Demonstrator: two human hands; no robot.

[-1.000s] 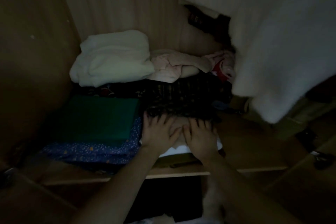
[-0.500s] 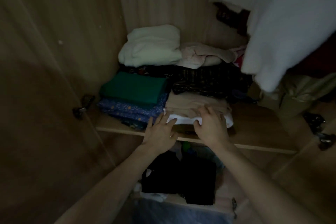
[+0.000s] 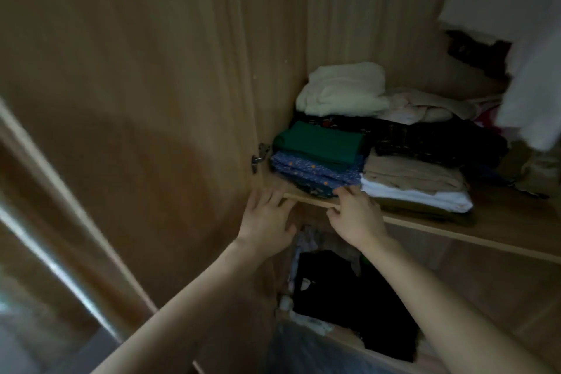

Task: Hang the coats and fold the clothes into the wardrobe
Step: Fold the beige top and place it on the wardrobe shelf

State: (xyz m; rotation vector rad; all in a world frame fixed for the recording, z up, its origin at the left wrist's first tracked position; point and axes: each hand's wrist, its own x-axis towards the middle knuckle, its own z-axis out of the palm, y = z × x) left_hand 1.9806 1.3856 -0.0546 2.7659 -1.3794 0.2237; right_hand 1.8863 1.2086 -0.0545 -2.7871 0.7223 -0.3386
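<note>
Inside the dim wardrobe, folded clothes sit stacked on a wooden shelf. At the front left lies a green piece, neatly squared, on top of a blue speckled one whose edge reaches almost to the shelf's lip. Just beside them to the right is a beige fold resting on a white one, with something darker under that. Behind these a dark patterned heap carries a pale fluffy bundle and a crumpled pinkish garment. A white coat hangs down at the far right, blurred. Both hands are at the shelf's front edge with nothing in them. The left hand is spread flat, fingers straight, its tips touching the edge near the wardrobe's side wall, left of the blue piece and apart from it. The right hand has relaxed fingers lying over the edge, its fingertips just touching or nearly touching the blue piece's front corner, just left of the white fold. Below the shelf, a black garment lies in the lower compartment between the two forearms.
</note>
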